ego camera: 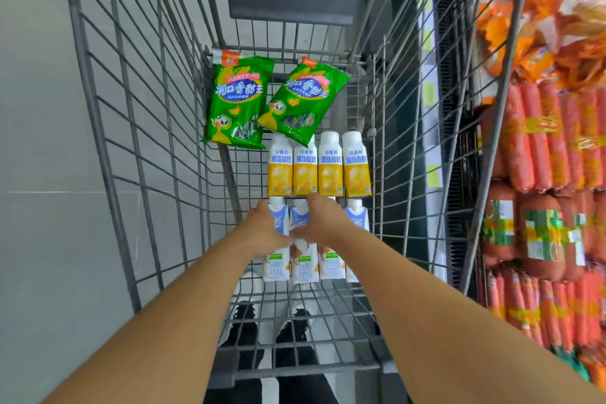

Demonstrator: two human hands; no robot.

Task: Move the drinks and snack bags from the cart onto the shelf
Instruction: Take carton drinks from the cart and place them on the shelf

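Little looks done: two green snack bags (237, 102), four yellow bottles (319, 164) and the white cartons (303, 259) lie in the cart (131, 128), while the left hand (262, 228) and right hand (323, 220) curl onto the cartons, grip unclear.

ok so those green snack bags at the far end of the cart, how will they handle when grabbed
The green snack bags look like soft, puffy film, so they would probably flex and crinkle rather than stay stiff. They seem light for their bulk. The glossy film could be a little slippery, and hard squeezing may crush what's inside.
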